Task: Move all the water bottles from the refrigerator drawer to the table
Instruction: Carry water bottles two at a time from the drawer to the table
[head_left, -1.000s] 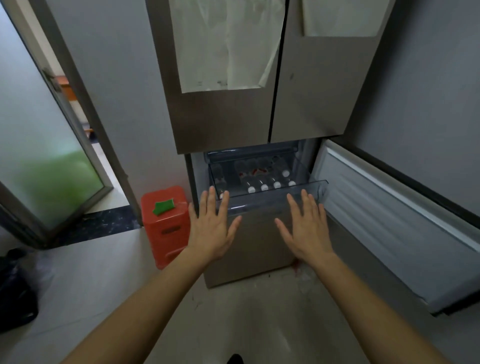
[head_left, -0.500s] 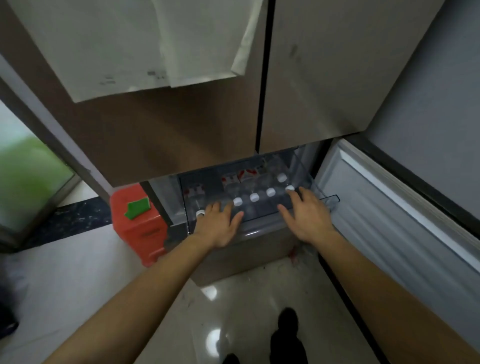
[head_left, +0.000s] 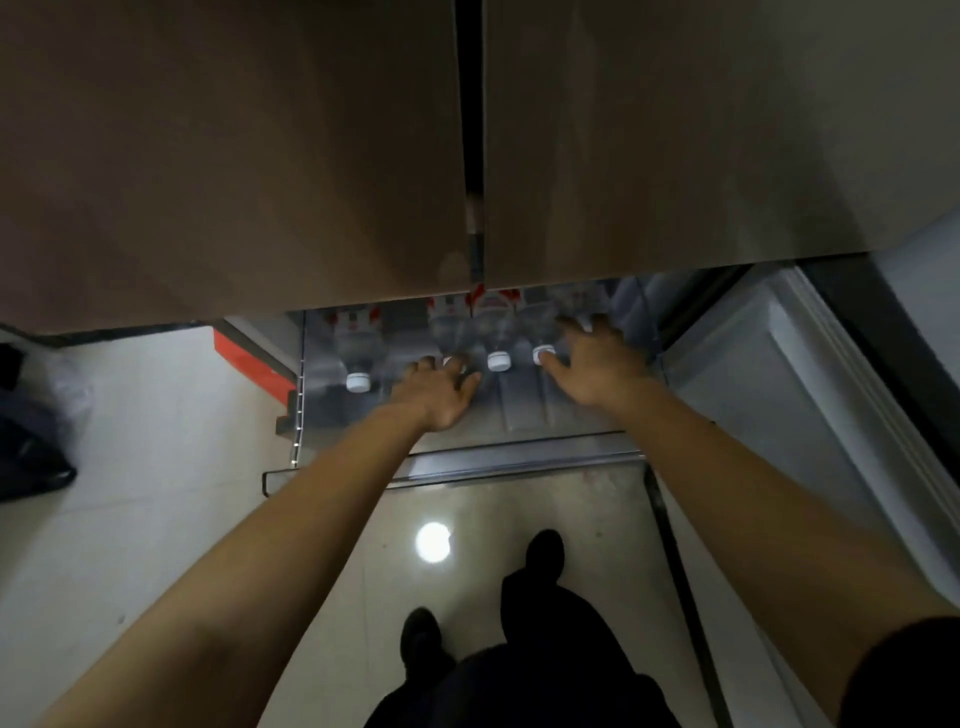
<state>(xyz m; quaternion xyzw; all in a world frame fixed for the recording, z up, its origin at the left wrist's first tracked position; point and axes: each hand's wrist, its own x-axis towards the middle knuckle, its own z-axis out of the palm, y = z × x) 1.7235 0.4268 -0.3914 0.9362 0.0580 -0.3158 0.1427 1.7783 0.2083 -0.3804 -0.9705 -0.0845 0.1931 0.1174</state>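
The clear refrigerator drawer (head_left: 447, 457) is pulled out below the closed upper doors. Several clear water bottles with white caps and red labels lie inside it, caps toward me: one at the left (head_left: 357, 364), one in the middle (head_left: 497, 347). My left hand (head_left: 439, 392) reaches into the drawer with fingers spread over a bottle cap, holding nothing that I can see. My right hand (head_left: 589, 364) reaches in at the right, fingers spread over the rightmost bottles, its thumb by a white cap (head_left: 543, 355). The far ends of the bottles are hidden under the doors.
The brown upper fridge doors (head_left: 311, 156) fill the top of the view. The lower fridge door (head_left: 810, 415) stands swung open at the right. A red box (head_left: 254, 364) sits left of the drawer, a dark bag (head_left: 31, 447) at far left. My feet stand on glossy floor.
I have leaned in and look steeply down. Both hands moved from the drawer's front edge deeper in, over the bottles.
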